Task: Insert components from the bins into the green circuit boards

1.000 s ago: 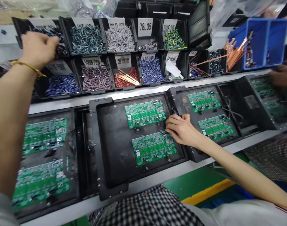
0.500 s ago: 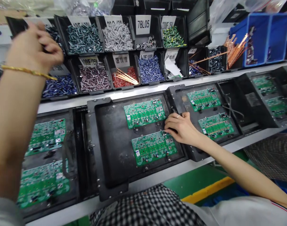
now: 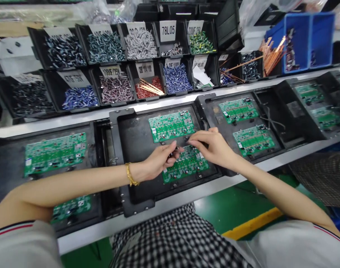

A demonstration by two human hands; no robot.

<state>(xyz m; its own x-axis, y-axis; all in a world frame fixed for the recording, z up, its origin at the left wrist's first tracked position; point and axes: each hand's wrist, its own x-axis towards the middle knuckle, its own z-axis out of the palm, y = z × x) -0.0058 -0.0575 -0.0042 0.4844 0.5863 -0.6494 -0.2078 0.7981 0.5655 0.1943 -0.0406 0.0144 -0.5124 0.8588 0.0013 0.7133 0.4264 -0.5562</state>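
The left hand (image 3: 159, 160) has its fingers curled, and they hold some small dark parts (image 3: 173, 153), too small to tell their kind. The right hand (image 3: 213, 147) has the tips of thumb and forefinger together; if a part sits between them, I cannot tell. Both hands are over the near board (image 3: 188, 167), which lies flat in the tray (image 3: 135, 139), partly hidden under the fingers. The right fingertips are at its far edge, just beside the left fingers but apart from them. Beyond the fingers, in the same tray, lies the far board (image 3: 171, 125), green also. To the right of the fingers there is another tray with two boards (image 3: 238, 110), which carry copper-coloured strips. Well to the left of the fingers, two more boards (image 3: 57, 153) lie partly behind the left forearm (image 3: 83, 184). Farther beyond the fingers stand two rows of black bins (image 3: 146, 96), filled with small components; one label (image 3: 167, 31) says 78L05.
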